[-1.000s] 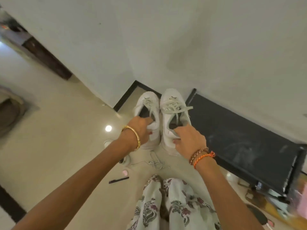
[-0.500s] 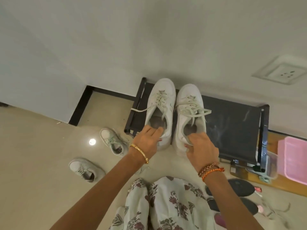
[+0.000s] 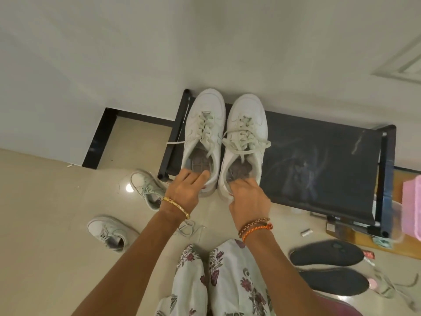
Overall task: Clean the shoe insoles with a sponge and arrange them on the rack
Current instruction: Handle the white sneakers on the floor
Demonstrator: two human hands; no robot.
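Two small shoes [image 3: 145, 189] [image 3: 109, 233] lie on the floor [image 3: 45, 213] left of the rack [image 3: 319, 160], and a pink box [image 3: 412, 206] stands at its right end. Two dark insoles [image 3: 325, 253] [image 3: 335, 281] lie side by side on the floor on the right. Two white sneakers [image 3: 202, 131] [image 3: 243, 137] stand on the rack's left end, heels over its front edge. The left hand [image 3: 184, 192] rests nearly straight fingers on the left heel. The right hand [image 3: 248, 201] pinches the right heel with curled fingers. Each sneaker shows a grey lining inside.
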